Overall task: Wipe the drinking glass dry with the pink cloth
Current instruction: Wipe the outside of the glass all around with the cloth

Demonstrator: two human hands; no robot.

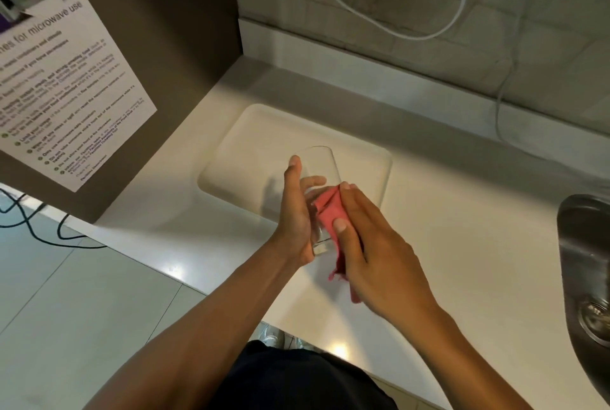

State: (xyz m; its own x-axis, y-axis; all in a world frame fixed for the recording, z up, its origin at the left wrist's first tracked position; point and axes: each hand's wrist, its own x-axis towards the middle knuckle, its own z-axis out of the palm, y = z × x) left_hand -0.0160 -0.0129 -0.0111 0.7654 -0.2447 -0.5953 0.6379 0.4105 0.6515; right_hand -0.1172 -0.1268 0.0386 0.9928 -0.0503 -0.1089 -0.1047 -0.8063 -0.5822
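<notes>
Drinking glass [325,165] held over white countertop [445,228], above near edge of recessed drainer [264,132]; tilted, mouth away from person, base nearest. Left hand [295,211] wraps fingers round glass. Right hand [373,244] pinches pink cloth [330,211] between thumb and fingers, cloth against glass wall. Steel sink [584,244] far right.

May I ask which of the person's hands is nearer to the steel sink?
Right. The right hand, holding the pink cloth against the glass, lies closer to the sink; the left hand grips the glass on its far side.
</notes>
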